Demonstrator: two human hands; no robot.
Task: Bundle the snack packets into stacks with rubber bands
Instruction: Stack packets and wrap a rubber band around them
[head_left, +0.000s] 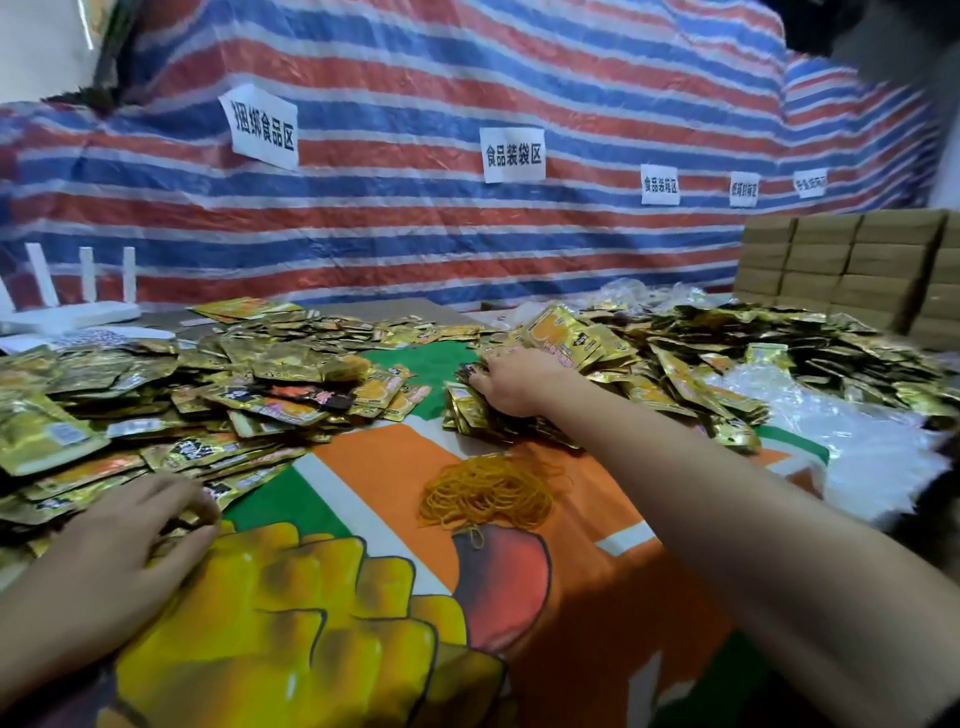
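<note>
Gold and orange snack packets lie in two big heaps on the table, one on the left (171, 395) and one on the right (691, 364). My right hand (511, 387) reaches into the near edge of the right heap, fingers curled round a few packets (467, 410). My left hand (130, 540) lies at the near edge of the left heap, fingers bent over a small packet there. A loose pile of yellow rubber bands (485, 496) sits on the cloth between my arms.
An orange, green and yellow printed cloth (374, 597) covers the table. Clear plastic bags (841, 431) lie at the right. Cardboard boxes (852, 260) are stacked at the back right. A striped tarp with paper signs (511, 154) hangs behind. A white router (72, 306) stands at the back left.
</note>
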